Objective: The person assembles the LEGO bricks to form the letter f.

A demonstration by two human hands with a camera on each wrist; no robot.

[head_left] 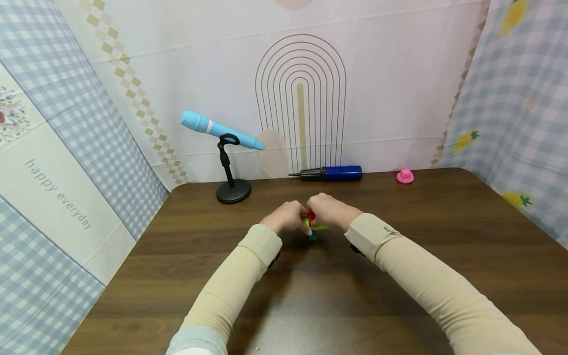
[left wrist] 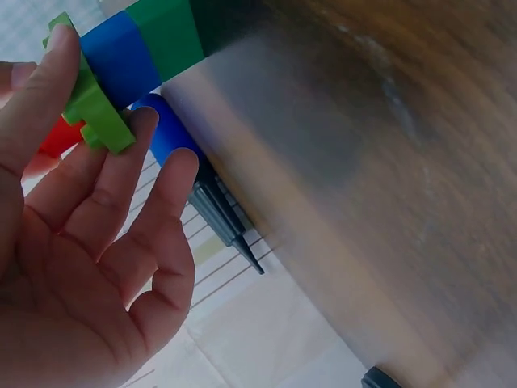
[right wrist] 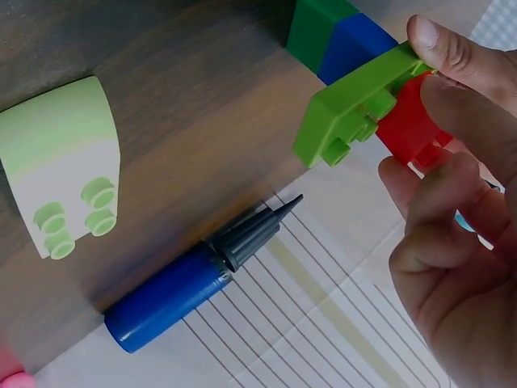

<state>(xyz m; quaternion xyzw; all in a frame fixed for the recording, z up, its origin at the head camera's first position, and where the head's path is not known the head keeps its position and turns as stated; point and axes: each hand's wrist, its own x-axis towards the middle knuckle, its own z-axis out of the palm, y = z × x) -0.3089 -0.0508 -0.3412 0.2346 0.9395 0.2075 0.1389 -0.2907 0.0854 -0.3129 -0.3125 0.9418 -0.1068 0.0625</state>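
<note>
Both hands meet over a small stack of toy building bricks at the table's middle. At its base is a dark green brick [left wrist: 171, 36], with a blue brick [left wrist: 123, 58] joined on it. Across the blue one lies a lime-green plate with studs [right wrist: 355, 109], and a red brick [right wrist: 409, 121] sits on that. My left hand [head_left: 288, 217] pinches the lime-green plate between thumb and fingers, its other fingers spread loosely. The red brick is gripped by my right hand [head_left: 330, 209], which partly covers it.
A pale green studded block [right wrist: 65, 166] rests on the wooden table [head_left: 310, 305]. Along the back stand a light blue microphone [head_left: 217, 129] on a black stand [head_left: 233, 191], a blue hand pump [head_left: 341, 173] and a pink duck [head_left: 405, 176]. Patterned cloth [head_left: 377, 88] hangs behind.
</note>
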